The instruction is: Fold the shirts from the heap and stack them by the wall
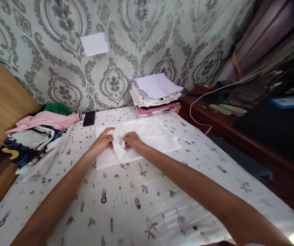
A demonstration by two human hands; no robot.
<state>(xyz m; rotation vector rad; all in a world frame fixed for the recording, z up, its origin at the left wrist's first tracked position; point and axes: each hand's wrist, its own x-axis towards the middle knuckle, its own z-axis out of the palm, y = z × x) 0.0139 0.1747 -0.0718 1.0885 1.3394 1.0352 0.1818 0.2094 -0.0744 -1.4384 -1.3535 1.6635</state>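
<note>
A white garment point(157, 135) lies spread on the patterned sheet, its left part gathered up between my two hands. My left hand point(103, 140) pinches the raised fold from the left, its index finger stretched over the top. From the right, my right hand point(133, 140) grips the same bunched cloth with curled fingers. Some fingertips of both hands are hidden in the folds. Just behind the garment stands a stack of folded clothes point(157, 87), a lilac piece on top.
At the left lies a loose heap of clothes point(44, 123), pink on top, beside a black phone point(89, 118). A wooden headboard point(5, 99) borders the left side. A dark red desk point(198, 112) with a white cable point(191, 106) runs along the right. A white card point(95, 44) hangs on the wall.
</note>
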